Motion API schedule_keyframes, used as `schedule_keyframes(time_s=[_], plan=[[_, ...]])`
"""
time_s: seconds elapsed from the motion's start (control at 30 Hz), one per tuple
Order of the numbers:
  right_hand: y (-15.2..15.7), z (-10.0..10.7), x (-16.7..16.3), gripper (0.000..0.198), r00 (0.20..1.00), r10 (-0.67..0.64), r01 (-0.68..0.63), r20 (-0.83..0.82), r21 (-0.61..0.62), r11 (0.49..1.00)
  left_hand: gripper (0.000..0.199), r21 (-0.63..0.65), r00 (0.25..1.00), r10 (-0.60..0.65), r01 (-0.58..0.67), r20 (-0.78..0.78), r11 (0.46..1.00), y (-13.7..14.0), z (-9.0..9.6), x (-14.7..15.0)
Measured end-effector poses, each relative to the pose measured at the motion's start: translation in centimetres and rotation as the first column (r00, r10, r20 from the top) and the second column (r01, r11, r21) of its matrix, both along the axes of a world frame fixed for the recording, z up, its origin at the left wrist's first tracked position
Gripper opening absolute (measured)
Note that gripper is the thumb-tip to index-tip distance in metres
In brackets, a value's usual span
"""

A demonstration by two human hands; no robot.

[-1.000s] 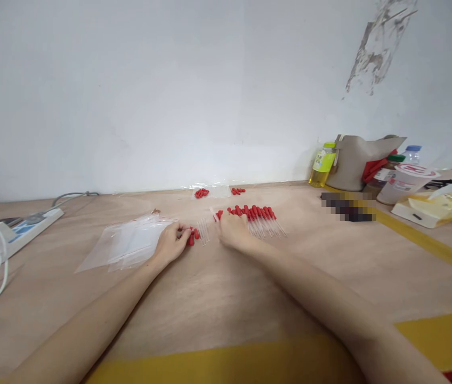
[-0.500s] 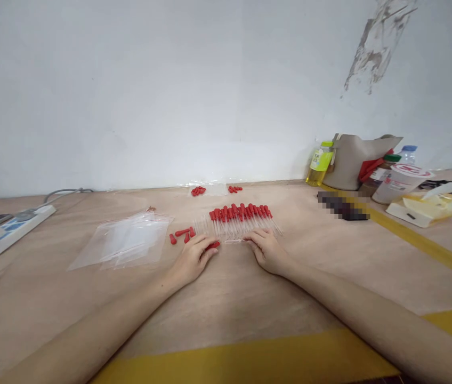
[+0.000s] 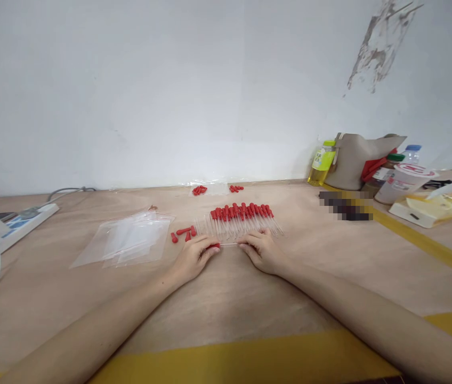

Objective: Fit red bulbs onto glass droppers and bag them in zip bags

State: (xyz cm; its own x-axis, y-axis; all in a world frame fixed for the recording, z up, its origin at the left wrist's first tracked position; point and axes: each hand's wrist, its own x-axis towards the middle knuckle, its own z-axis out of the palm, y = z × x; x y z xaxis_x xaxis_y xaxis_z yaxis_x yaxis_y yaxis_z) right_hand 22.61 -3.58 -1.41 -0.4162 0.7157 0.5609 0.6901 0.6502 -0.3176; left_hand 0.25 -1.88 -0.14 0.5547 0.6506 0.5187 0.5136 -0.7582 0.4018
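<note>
Labels on the bottle (image 3: 322, 160) and cup (image 3: 404, 184) are too small to read. Left hand (image 3: 194, 258) pinches a red cap (image 3: 215, 245); right hand (image 3: 264, 253) grips a thin tube (image 3: 228, 245) reaching it, before the droppers (image 3: 242, 212).

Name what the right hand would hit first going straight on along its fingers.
Probably the red dropper bulb in the left hand, in line with the clear tube the right hand holds; whether tube and bulb already touch is unclear.
</note>
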Motion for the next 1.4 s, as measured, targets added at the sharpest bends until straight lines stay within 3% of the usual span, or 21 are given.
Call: schedule_keyframes(time_s=[0.2,0.57,1.0,1.13,1.3,1.4], plan=[[0.4,0.0,0.0,0.024,0.999,-0.013,0.013,0.050,-0.002,1.000,0.020,0.001,1.000,-0.018,0.018,-0.009,1.000,0.0,-0.1,0.0],[0.0,0.3,-1.0,0.025,0.979,-0.073,0.050,0.193,0.120,0.992,0.022,0.078,0.995,-0.023,0.030,-0.092,0.996,0.2,-0.2,-0.1],[-1.0,1.6,-2.6,0.023,0.975,-0.077,0.099,0.210,-0.095,0.991,0.019,0.105,0.979,-0.108,0.128,-0.173,0.986,0.1,0.0,-0.3],[-1.0,2.0,-2.5,0.026,0.971,-0.071,0.095,0.227,-0.098,0.991,0.018,0.147,0.982,-0.065,0.091,-0.176,0.985,0.4,-0.3,-0.3],[-1.6,2.8,-2.3,0.025,0.956,-0.046,0.045,0.289,0.012,0.999,0.017,0.246,0.987,-0.016,0.057,-0.162,0.968,0.5,0.0,-0.6],[-1.5,3.5,-1.6,0.024,0.956,-0.083,0.089,0.282,-0.009,0.996,0.026,0.276,0.987,0.066,-0.024,-0.144,0.961,0.5,0.2,-1.3]])
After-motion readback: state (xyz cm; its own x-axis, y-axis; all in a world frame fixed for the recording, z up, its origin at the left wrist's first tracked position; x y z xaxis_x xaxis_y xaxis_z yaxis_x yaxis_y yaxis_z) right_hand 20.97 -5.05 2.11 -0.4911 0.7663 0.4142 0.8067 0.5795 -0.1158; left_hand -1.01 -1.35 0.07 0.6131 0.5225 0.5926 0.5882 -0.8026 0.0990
